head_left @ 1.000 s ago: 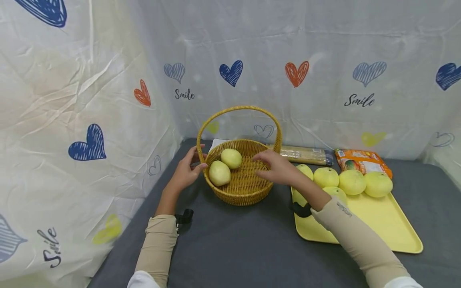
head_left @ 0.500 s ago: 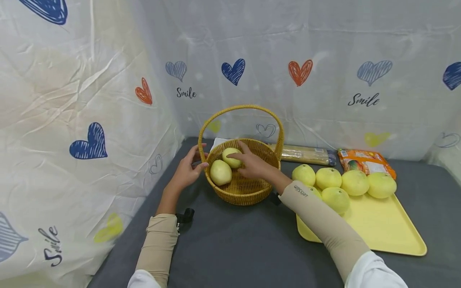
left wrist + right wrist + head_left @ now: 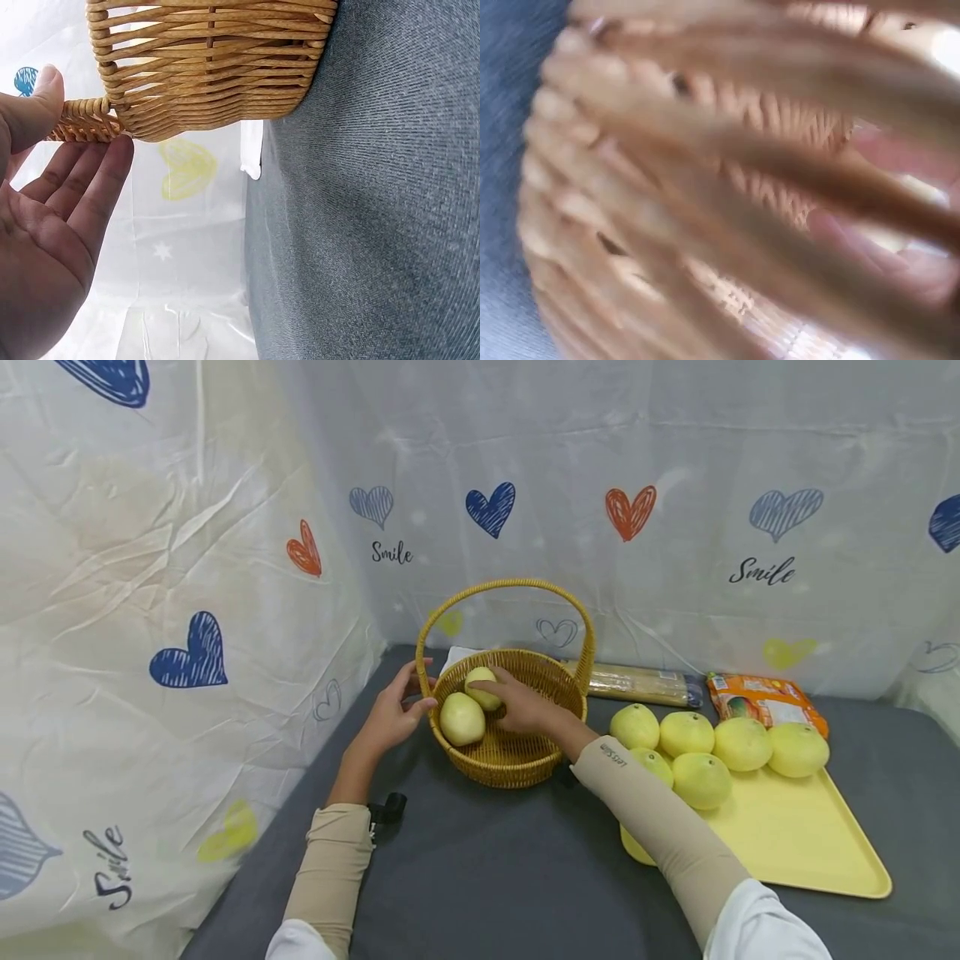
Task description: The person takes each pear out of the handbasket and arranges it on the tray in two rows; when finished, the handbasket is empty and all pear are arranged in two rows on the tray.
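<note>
A golden woven basket (image 3: 510, 774) with a tall arched handle stands mid-table, holding two pale yellow-green round fruits. My left hand (image 3: 392, 710) grips the foot of the handle on the left side; in the left wrist view, thumb and fingers of that hand (image 3: 56, 217) lie on either side of the handle (image 3: 84, 120). Inside the basket, my right hand (image 3: 525, 703) has its fingers around the rear fruit (image 3: 482, 683), partly covering it. The front fruit (image 3: 462, 720) rests against the left wall. Through blurred weave (image 3: 727, 172), the right wrist view shows only pieces of fingers.
To the right, a yellow tray (image 3: 802, 835) bears several yellow-green fruits (image 3: 741, 743), partly behind my right forearm. Behind it lie an orange packet (image 3: 772, 700) and a long clear-wrapped pack (image 3: 637, 685). A heart-printed curtain (image 3: 555, 443) closes off the back and left.
My right hand has moved left and farther into the basket, from over its right side to the rear fruit, closing its fingers around it. My left hand has stayed at the handle.
</note>
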The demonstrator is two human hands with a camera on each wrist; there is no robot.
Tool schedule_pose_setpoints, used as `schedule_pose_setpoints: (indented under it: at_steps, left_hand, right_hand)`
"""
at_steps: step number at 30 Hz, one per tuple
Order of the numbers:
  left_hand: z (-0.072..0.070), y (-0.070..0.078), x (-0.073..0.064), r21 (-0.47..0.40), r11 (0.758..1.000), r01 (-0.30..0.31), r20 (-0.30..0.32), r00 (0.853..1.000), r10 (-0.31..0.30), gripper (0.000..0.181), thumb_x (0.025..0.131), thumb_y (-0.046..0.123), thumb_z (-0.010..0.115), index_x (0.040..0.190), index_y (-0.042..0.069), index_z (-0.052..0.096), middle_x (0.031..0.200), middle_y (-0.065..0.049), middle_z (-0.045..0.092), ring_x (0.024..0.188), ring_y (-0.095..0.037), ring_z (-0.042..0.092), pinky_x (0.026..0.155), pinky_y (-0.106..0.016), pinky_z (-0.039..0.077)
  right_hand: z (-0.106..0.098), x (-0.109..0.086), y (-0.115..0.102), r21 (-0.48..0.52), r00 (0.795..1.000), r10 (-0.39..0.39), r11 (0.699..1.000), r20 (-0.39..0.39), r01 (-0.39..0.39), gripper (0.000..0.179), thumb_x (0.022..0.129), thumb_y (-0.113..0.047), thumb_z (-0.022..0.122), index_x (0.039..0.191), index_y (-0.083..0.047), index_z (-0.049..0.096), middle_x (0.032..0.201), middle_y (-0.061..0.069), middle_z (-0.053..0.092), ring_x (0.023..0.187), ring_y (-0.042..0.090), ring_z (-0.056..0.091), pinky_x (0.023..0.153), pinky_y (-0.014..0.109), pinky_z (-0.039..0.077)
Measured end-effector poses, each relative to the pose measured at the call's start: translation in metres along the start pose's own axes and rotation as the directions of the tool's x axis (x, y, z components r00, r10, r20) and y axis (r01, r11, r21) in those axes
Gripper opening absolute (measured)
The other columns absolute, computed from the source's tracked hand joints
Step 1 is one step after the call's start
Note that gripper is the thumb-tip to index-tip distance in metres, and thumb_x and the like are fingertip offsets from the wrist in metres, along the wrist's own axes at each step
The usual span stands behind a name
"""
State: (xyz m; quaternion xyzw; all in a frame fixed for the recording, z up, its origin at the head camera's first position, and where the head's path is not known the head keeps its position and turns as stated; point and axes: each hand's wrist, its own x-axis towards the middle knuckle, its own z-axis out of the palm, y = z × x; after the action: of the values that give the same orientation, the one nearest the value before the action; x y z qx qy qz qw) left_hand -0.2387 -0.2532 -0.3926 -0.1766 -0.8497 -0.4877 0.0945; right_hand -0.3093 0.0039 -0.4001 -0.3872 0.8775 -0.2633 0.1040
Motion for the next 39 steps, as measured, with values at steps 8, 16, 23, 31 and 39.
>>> schedule_pose_setpoints:
  at_steps: [8, 16, 23, 31, 39]
  left_hand:
    - [-0.001, 0.003, 0.001, -0.037, 0.999, 0.013, 0.013, 1.0, -0.013, 0.062, 0.099, 0.001, 0.063, 0.153, 0.015, 0.037, 0.131, -0.026, 0.056, 0.126, -0.038, 0.054, 0.099, -0.055, 0.049]
    - [0.0, 0.005, 0.002, -0.04, 0.999, 0.012, 0.032, 0.999, -0.011, 0.061, 0.099, -0.004, 0.06, 0.154, 0.006, 0.034, 0.131, -0.033, 0.053, 0.127, -0.047, 0.051, 0.1, -0.058, 0.047]
    - [-0.001, 0.001, 0.0, -0.049, 0.999, 0.016, 0.022, 1.0, -0.015, 0.062, 0.099, 0.002, 0.062, 0.154, 0.019, 0.037, 0.132, -0.024, 0.056, 0.127, -0.038, 0.053, 0.1, -0.052, 0.049]
    - [-0.004, 0.0, -0.007, -0.031, 0.999, 0.024, 0.015, 1.0, -0.023, 0.062, 0.099, 0.003, 0.063, 0.153, 0.021, 0.037, 0.132, -0.023, 0.056, 0.126, -0.035, 0.055, 0.099, -0.054, 0.049]
    - [-0.001, -0.001, -0.003, -0.009, 1.0, 0.004, 0.012, 1.0, -0.003, 0.062, 0.1, 0.004, 0.062, 0.153, 0.021, 0.037, 0.132, -0.022, 0.057, 0.126, -0.033, 0.055, 0.099, -0.053, 0.05]
  right_hand:
    - [-0.004, -0.005, 0.001, -0.039, 0.985, 0.081, 0.995, -0.151, -0.088, 0.073, 0.088, -0.004, 0.077, 0.153, -0.018, 0.045, 0.146, 0.022, 0.042, 0.126, 0.036, 0.049, 0.085, 0.046, 0.051]
    - [-0.02, -0.015, 0.004, 0.012, 0.979, 0.19, 0.982, -0.072, -0.19, 0.062, 0.102, -0.033, 0.061, 0.157, -0.019, 0.037, 0.148, 0.023, 0.045, 0.141, 0.047, 0.03, 0.107, 0.062, 0.037]
    - [-0.034, -0.024, 0.006, 0.134, 0.966, 0.249, 0.957, 0.066, -0.256, 0.065, 0.107, -0.043, 0.046, 0.157, -0.004, 0.031, 0.155, 0.021, 0.037, 0.138, 0.041, 0.04, 0.107, 0.055, 0.04]
    - [-0.02, -0.034, 0.008, 0.274, 0.967, 0.229, 0.928, 0.109, -0.25, 0.072, 0.106, -0.049, 0.043, 0.156, 0.0, 0.028, 0.157, 0.022, 0.033, 0.141, 0.039, 0.035, 0.109, 0.053, 0.038]
    - [-0.01, -0.041, 0.005, 0.242, 0.973, 0.226, 0.943, 0.033, -0.227, 0.085, 0.09, -0.044, 0.074, 0.154, -0.003, 0.036, 0.147, 0.017, 0.046, 0.13, 0.034, 0.048, 0.104, 0.049, 0.043]
